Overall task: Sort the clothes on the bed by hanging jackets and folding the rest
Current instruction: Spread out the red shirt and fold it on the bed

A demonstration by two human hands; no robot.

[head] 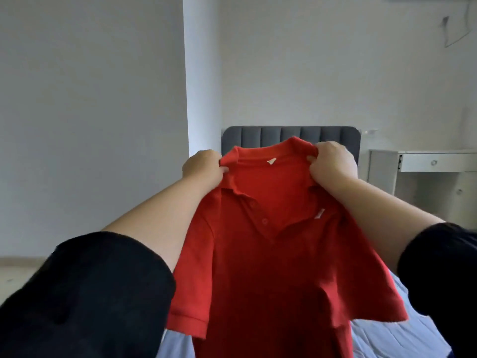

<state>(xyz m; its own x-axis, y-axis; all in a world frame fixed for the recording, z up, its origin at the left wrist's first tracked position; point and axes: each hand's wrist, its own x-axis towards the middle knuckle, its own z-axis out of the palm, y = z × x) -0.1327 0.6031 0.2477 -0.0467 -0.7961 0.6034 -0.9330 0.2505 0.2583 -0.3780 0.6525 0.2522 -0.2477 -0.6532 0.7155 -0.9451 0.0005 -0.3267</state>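
**Red polo held up by the collar**

My left grip (204, 167) is clamped on the red polo shirt (271, 254) at one end of its collar, fingers curled into the fabric. My right grip (333, 161) pinches the other end the same way. The shirt hangs spread in the air between them, buttoned front toward me, above the bed (387, 332) with its pale blue sheet. The grey headboard (284, 135) stands behind the collar.

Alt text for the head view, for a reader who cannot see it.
The left hand and right hand grip a red polo shirt at either side of its collar, holding it up, front facing the camera. Behind it are a pale blue bed, a grey headboard and a white desk.
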